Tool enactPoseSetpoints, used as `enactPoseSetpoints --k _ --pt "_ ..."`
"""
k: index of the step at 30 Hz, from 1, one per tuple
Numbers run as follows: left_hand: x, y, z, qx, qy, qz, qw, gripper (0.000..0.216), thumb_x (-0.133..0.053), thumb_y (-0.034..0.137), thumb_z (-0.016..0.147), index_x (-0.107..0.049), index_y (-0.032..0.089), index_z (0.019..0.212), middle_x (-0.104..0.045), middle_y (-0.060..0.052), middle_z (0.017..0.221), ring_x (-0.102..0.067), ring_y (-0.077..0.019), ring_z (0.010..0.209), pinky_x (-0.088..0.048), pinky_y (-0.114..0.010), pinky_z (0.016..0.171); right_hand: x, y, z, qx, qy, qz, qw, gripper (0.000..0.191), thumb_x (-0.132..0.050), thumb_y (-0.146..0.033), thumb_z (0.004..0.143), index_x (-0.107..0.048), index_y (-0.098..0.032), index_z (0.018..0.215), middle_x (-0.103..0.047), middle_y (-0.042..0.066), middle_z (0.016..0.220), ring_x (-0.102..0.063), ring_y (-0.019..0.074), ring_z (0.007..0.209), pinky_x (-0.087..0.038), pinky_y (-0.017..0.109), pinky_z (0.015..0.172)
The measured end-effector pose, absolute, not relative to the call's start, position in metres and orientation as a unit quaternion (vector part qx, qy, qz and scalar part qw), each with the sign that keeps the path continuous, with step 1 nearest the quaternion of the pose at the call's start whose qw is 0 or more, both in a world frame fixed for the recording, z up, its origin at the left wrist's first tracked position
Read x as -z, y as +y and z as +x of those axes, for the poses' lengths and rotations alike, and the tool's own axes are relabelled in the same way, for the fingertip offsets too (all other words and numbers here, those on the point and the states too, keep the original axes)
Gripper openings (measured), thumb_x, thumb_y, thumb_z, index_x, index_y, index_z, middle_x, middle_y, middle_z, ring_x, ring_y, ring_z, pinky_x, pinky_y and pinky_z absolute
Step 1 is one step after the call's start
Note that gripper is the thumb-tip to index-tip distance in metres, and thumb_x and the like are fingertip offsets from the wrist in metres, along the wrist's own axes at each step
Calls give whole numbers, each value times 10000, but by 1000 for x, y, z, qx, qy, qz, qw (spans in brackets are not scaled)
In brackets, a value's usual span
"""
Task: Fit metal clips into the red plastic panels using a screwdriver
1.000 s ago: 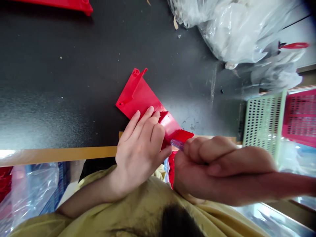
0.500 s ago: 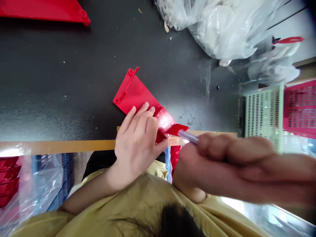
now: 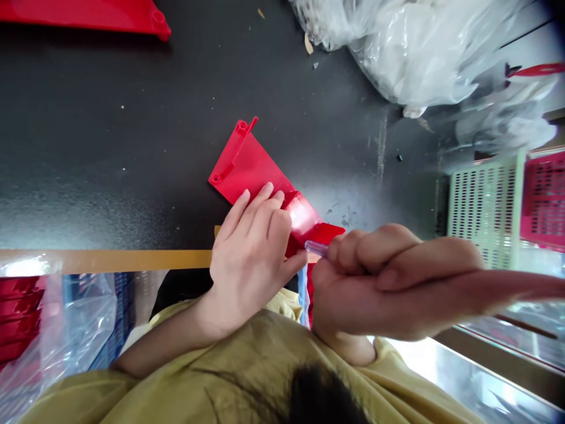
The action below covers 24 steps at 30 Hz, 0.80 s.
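A red plastic part (image 3: 251,159), with a flat panel and small screw bosses at its far end, lies slantwise over the front edge of the black table. My left hand (image 3: 251,253) is laid across it, fingers on top and thumb by the near edge, holding it down. The thumb is close to the tip of a clear, purplish rod-like tool (image 3: 316,248). My right hand (image 3: 375,282) is closed around that tool, hiding most of it. Its tip meets the near right end of the red part; whether it touches, I cannot tell.
Another red plastic part (image 3: 88,20) lies at the far left of the table (image 3: 145,118). Clear plastic bags (image 3: 410,53) are heaped at the far right. Beyond the right edge stand a pale green basket (image 3: 483,206) and a pink one (image 3: 545,200). Stacked red parts (image 3: 17,318) are at lower left.
My right hand has moved the tool's tip a little left and down along the red part's near end. My left hand keeps its place on the part; the view has shifted slightly.
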<state>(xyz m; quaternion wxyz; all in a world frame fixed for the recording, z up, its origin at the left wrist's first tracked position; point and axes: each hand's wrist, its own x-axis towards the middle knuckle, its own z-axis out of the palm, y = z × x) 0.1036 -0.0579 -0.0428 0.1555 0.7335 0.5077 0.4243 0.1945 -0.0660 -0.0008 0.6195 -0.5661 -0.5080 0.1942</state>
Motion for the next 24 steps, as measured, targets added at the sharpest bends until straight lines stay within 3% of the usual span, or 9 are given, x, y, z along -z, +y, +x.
enactPoseSetpoints --k 3,8,14,19,24 --pt "42 -58 103 -423 504 736 159 225 -604 387 873 -579 177 951 -733 -114 1105 -651 -270 1174 -455 -398 1087 -5 -57 187 -131 -493 -541 668 610 -188 -232 1056 -657 -273 668 -139 -28 601 -280 45 368 -243 184 330" --pt "41 -57 102 -419 505 737 161 233 -612 377 870 -587 162 957 -736 -122 1093 -661 -267 1158 -462 -387 1088 -8 -49 184 -143 -529 -545 634 616 -243 -61 1017 -752 -389 905 -164 -34 646 -298 38 418 -275 167 370" --pt "40 -57 102 -412 508 738 167 154 -599 322 869 -584 175 914 -744 -116 1082 -664 -252 1155 -473 -373 1083 -13 -42 186 -187 -540 -549 610 687 -185 -103 1038 -774 -434 915 -121 -26 598 -303 41 378 -236 190 338" --pt "40 -57 103 -409 513 735 168 157 -582 316 877 -589 162 907 -740 -125 1109 -664 -247 1156 -456 -364 1095 -11 -44 190 -197 -549 -570 579 706 -170 -59 1017 -759 -448 989 -87 -30 630 -319 60 394 -277 213 370" --pt "39 -57 103 -409 515 734 169 135 -581 312 880 -589 178 898 -744 -112 1099 -669 -243 1149 -463 -363 1088 -9 -38 188 -183 -528 -564 607 708 -131 -96 1038 -739 -310 745 -182 -32 537 -320 38 371 -259 186 341"
